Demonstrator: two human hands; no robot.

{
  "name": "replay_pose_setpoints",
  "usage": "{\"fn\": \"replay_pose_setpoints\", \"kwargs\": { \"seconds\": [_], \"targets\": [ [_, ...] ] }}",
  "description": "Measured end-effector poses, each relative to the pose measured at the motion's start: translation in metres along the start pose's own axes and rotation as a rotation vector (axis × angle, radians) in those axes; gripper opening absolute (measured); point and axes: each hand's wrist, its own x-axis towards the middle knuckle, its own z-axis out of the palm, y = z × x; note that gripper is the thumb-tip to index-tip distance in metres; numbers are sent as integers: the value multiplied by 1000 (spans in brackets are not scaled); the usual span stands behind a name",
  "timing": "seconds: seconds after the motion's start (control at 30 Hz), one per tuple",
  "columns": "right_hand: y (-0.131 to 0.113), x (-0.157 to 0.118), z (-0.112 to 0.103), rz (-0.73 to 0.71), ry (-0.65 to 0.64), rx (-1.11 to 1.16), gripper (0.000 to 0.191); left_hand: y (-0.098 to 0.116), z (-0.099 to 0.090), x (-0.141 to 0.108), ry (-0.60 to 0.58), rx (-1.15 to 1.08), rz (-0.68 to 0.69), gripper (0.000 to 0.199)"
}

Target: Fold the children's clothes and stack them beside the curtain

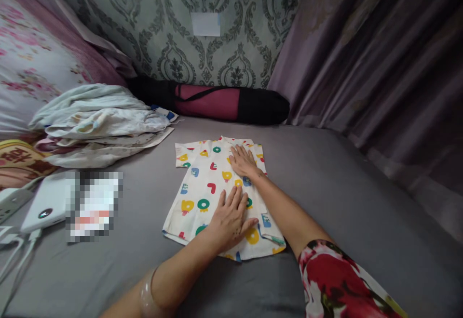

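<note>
A small white short-sleeved shirt [195,188] printed with coloured letter shapes lies spread on a grey bed sheet [325,183]. Its collar points away from me, and its lower right corner is turned up a little. My left hand [231,219] rests flat on the lower middle of the shirt, fingers stretched forward. Farther up, my right hand [244,161] lies flat near the collar, on the right part of the chest, its fingers slightly spread. Both palms press on the cloth, and neither hand grips anything. The shirt's right sleeve is partly covered by my right hand and wrist.
Left of the shirt is a heap of folded clothes [104,120]. Nearer me are a white power bank [52,200] with cables, a blurred-out flat object [96,205] and a power strip [12,202]. A black and maroon long bag [210,102] lies along the wall; curtains [379,67] hang at right.
</note>
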Motion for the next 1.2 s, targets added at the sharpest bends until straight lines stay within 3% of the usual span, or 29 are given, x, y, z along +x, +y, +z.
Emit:
{"fn": "replay_pose_setpoints", "kwargs": {
  "seconds": [0.13,0.23,0.33,0.5,0.63,0.77,0.87,1.07,1.2],
  "targets": [
    [-1,10,-15,36,-95,48,62,0,-6,2,55,13,-57,66],
    [2,24,-20,81,32,-1,64,-3,-4,2,116,49,-124,66],
    [10,35,-13,147,137,-51,66,-7,2,2,111,68,-146,68],
    [22,43,3,188,130,-51,67,-9,5,0,66,53,-135,72],
    [21,46,-1,201,81,-33,68,-8,3,1,44,42,-140,73],
    [7,48,-3,52,145,-40,66,-9,7,1,64,46,-138,73],
    [-2,49,4,-112,96,-25,64,-10,10,1,79,43,-135,74],
    [-7,52,4,-114,0,-22,65,-10,9,1,71,24,-132,75],
    [-20,59,3,-164,70,-41,65,-10,7,2,62,16,-137,75]
  ]
}}
